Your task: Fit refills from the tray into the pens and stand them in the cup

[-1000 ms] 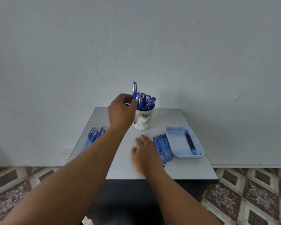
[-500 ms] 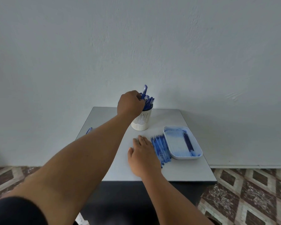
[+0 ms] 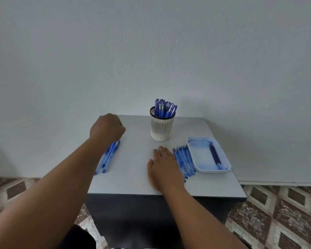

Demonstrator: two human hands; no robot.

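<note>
Pens (image 3: 183,161) lie in a row on surface (image 3: 133,173), touching right hand (image 3: 164,167), flat, fingers straight. Left hand (image 3: 107,129) curled, holding nothing, over more pens (image 3: 109,158). Tray (image 3: 207,154) holds refills (image 3: 215,155). Cup (image 3: 162,126) farther back, full.

A grey table (image 3: 133,184) lies under the fingers (image 3: 162,151) of the right hand (image 3: 164,168), its top matte and its front dark below the near edge. Beyond the fingers, past the table's far edge, rises a pale plastered wall (image 3: 151,51), with a small ridged mark (image 3: 267,104) well off to the fingers' right. Nearer than the fingers, on both sides of the table, the floor (image 3: 276,212) shows brown and cream diamond tiles. A pale skirting (image 3: 276,183) runs along the wall's foot on the right.
</note>
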